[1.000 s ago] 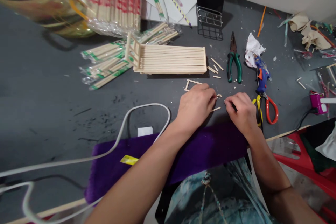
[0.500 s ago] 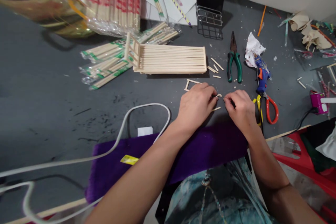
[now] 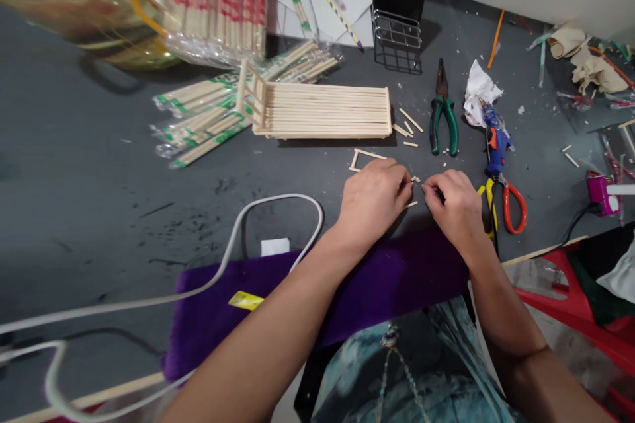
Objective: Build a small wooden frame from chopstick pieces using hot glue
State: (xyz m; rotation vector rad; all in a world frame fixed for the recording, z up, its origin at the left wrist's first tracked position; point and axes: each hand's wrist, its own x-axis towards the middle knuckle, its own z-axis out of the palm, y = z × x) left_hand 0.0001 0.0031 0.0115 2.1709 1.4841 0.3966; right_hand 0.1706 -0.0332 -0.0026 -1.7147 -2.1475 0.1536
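My left hand (image 3: pixel 376 193) rests low over the table, thumb and fingertips pinched together beside a few tiny wood bits (image 3: pixel 415 180). What lies within that pinch is hidden or too small to name. Just right of the bits, my right hand (image 3: pixel 454 205) is closed the same way, its fingertips near them. A small stick frame (image 3: pixel 355 160) shows partly from behind my left hand, and a thin stick (image 3: pixel 411 204) pokes out below its fingers. Farther back stands a miniature bed-like piece made of wooden sticks (image 3: pixel 327 109), with a slatted upright end at left.
Green-handled pliers (image 3: pixel 451 122), a blue glue gun (image 3: pixel 496 145) and red-and-yellow-handled pliers (image 3: pixel 514 208) lie to the right. Short cut sticks (image 3: pixel 411 120) are scattered beside the bed piece. Wrapped chopsticks (image 3: pixel 208 96) lie at left. A white cable (image 3: pixel 233 244) loops across a purple cloth (image 3: pixel 198 284).
Both hands stay almost where they were, fingertips still pinched close to the wood bits. The left hand has shifted very slightly; the tools and stick pieces lie as before.
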